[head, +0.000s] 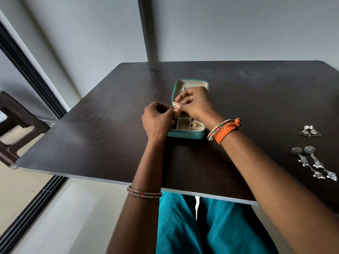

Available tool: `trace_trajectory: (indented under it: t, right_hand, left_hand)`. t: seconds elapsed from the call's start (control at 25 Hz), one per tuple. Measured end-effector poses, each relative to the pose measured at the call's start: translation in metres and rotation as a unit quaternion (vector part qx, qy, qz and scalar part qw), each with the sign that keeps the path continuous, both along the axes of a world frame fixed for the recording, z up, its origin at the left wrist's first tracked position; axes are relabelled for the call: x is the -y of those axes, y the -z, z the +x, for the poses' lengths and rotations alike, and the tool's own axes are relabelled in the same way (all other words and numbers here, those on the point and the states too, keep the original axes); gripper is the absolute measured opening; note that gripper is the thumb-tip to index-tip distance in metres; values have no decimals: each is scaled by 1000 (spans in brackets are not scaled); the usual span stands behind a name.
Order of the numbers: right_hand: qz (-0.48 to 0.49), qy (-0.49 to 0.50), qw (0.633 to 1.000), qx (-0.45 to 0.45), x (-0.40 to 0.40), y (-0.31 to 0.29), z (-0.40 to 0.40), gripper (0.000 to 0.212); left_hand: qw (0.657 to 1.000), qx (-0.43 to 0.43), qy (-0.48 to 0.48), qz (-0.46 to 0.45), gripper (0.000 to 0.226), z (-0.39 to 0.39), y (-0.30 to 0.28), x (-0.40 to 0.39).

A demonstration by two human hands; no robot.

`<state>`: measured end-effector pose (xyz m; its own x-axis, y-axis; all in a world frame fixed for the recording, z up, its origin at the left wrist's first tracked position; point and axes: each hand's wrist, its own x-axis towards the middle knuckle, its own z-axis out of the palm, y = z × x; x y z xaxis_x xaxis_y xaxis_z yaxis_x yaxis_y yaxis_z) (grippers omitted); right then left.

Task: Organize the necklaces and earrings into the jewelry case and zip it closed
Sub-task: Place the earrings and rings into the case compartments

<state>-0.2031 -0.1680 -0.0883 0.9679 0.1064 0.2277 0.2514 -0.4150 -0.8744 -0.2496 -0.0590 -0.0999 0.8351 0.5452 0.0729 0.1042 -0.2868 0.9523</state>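
Both hands, left (156, 118) and right (196, 103), pinch a gold earring (177, 111) (over the open jewelry case (185, 133)).

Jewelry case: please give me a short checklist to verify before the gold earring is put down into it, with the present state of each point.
1. Jewelry case is open on the table: ok.
2. Gold earring is over the case, between left hand and right hand: ok.
3. Both hands pinch it firmly: cannot tell, fingers hide the grip.
4. A free compartment exists: ok, the front middle one looks empty.
5. Earring back is fastened: cannot tell.
6. All pieces packed: not ok, long silver earrings and triangle earrings lie on the table.
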Motion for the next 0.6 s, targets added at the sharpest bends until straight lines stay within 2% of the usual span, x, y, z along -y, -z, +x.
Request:
trace_trajectory:
  t: [0.12, 0.2, 0.28, 0.36, 0.6]
  right_hand:
    - [-25, 19, 999, 21, -1, 2, -2, 26]
    - [-45, 23, 998, 44, -1, 2, -6, 16]
    - [-95, 16, 993, 66, -2, 1, -11, 6]
    - [-132, 20, 987, 84, -3, 0, -12, 4]
    - [-114, 20, 989, 90, 7, -6, -15, 2]
  left_hand:
    - [1000, 2, -5, 6, 8, 0, 0, 1]
    - [1000, 0, -5, 5, 6, 0, 0, 1]
    - [1000, 2, -6, 0, 5, -1, 0, 2]
    - [1000, 8, -7, -11, 4, -2, -1, 2]
    - [998, 9, 47, -36, 14, -5, -4, 1]
